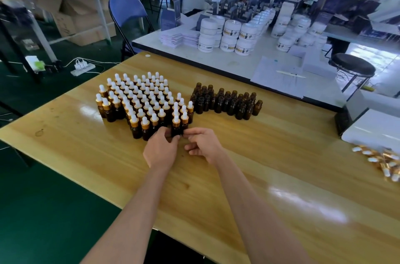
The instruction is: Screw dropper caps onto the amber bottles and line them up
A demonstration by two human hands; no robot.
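Several capped amber bottles point(138, 99) with white-and-gold dropper caps stand in rows on the wooden table point(270, 166). To their right stands a cluster of uncapped amber bottles point(227, 102). Loose dropper caps point(383, 162) lie at the right edge. My left hand point(161, 149) and my right hand point(202, 144) meet at the front of the capped group. Both touch the base of a capped bottle point(176, 126) standing there, left fingers curled at its left side, right fingertips at its right. Its lower part is hidden by my fingers.
A white box point(372, 131) sits at the right. A white table point(216, 58) behind carries white jars point(231, 36) and papers. A person in grey works at the back. A blue folding chair point(127, 12) and a black stool point(352, 66) stand nearby.
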